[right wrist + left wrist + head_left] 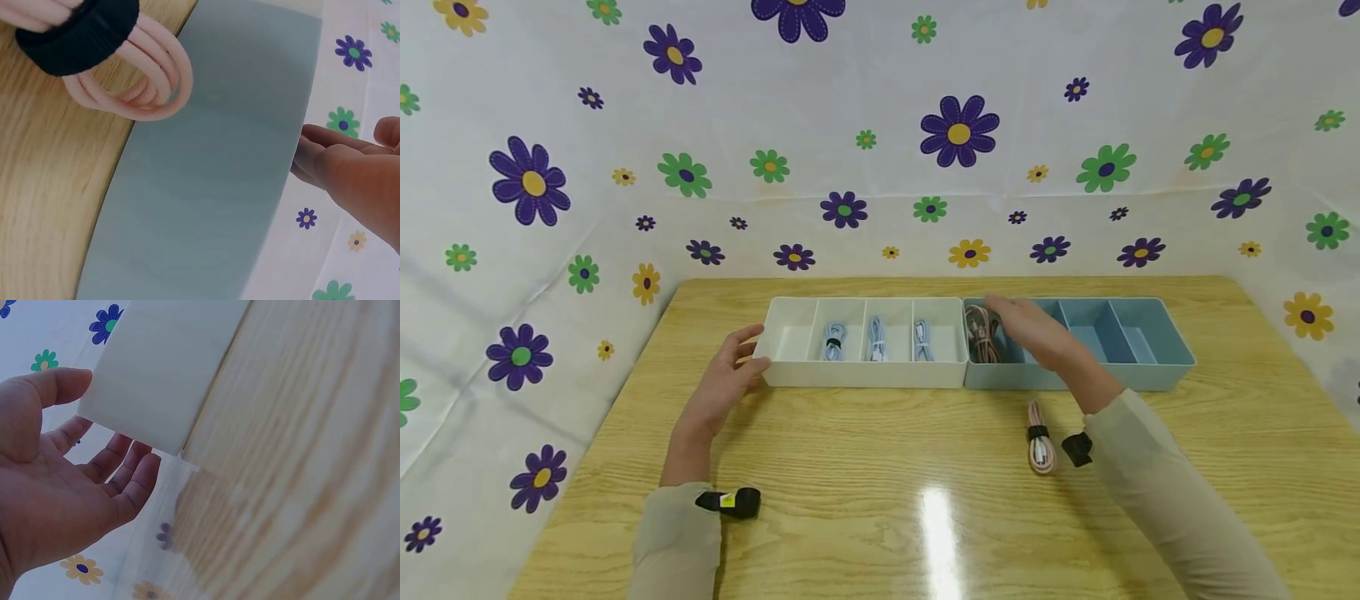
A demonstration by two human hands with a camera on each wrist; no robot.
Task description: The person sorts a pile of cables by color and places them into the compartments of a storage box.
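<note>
At the left end of a white divided box [865, 375], my left hand [718, 383] rests its thumb by the front corner. Its loosely bent fingers [142, 481] lie along the end wall, and the palm is bare. My right hand [1037, 329] reaches over the leftmost compartment of a blue divided box [1075, 379]. A brown-pink coiled cable [982, 337] lies in that compartment, close beside the fingers. In the right wrist view those fingertips are hidden behind the box wall, so I cannot tell whether they grip the cable.
Three pale blue coiled cables, one of them [834, 342] black-strapped, occupy separate white compartments. A pink cable [1040, 442] with a black strap lies on the wooden table [835, 475] in front of the blue box. The boxes stand end to end before a flowered cloth [880, 75].
</note>
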